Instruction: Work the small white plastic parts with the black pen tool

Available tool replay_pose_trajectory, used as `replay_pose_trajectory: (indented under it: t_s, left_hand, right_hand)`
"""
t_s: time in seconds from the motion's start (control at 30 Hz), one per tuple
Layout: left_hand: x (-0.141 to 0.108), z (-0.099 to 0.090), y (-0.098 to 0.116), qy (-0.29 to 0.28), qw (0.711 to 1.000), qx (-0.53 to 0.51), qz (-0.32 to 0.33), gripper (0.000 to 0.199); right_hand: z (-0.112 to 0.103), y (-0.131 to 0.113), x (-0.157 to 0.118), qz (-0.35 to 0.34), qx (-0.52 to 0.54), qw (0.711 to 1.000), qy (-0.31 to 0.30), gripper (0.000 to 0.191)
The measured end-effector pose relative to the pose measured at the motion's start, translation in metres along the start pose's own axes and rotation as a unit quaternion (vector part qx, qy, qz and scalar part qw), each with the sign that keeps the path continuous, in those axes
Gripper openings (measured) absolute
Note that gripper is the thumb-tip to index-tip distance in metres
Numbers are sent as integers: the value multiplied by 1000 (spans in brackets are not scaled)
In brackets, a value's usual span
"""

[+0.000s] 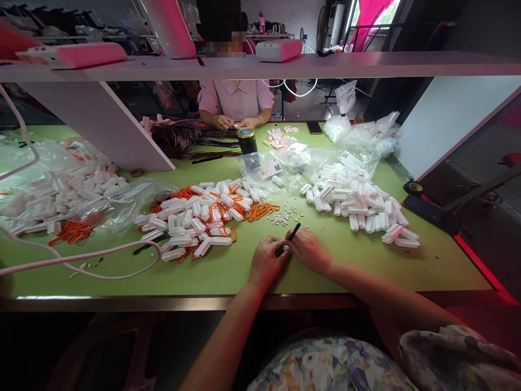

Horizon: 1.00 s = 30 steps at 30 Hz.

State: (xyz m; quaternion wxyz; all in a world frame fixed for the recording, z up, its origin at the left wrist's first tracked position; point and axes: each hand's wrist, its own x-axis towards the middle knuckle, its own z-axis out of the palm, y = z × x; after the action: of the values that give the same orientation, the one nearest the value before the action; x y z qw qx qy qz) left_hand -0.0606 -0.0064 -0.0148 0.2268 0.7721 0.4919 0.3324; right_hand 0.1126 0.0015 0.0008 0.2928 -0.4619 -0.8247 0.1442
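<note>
My left hand (265, 262) is closed near the front of the green table, its fingertips meeting those of my right hand (309, 250). A slim black tool (296, 231) sticks up from the closed fingers of my right hand. Between the fingertips show a dark bit and a small white bit, too small to name. Just beyond lies a scatter of tiny white pieces (283, 218). White plastic connector housings (179, 231) mixed with orange plastic clips (260, 210) are heaped to the left. Another pile of white housings (358, 203) lies to the right.
A shelf (228, 68) crosses above the green table (244, 277). Opposite, a co-worker (236, 103) handles small parts. A black can (247, 142) stands mid-table beside clear plastic bags (280, 171). A white cable (118, 274) loops at left; a tape roll (413, 187) sits at right.
</note>
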Motion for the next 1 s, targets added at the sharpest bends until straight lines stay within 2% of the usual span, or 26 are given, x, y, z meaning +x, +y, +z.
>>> replay_pose_trajectory:
  t_s: [0.13,0.2,0.3,0.37,0.5,1.0]
  left_hand:
    - [0,1,-1,3,1000,6,-4,5]
    - [0,0,0,3,1000,9,-6,4]
    - [0,-1,2,3,1000,2,-3,7]
    - [0,-1,2,2,1000,-2,-3,12]
    - [-1,1,0,1,1000,-1,-4,12]
    - [0,1,-1,1,1000,3,1,11]
  right_hand:
    - [0,-4,6,-39,-41,997,-45,15]
    - [0,-2,6,-31,-25,998,-45,13]
    - [1,4,3,41,74,996,-4,14]
    - [2,8,1,86,153,984,23,17]
    - [4,10,-2,108,229,967,32,21]
    - [5,7,-5,89,156,983,27,17]
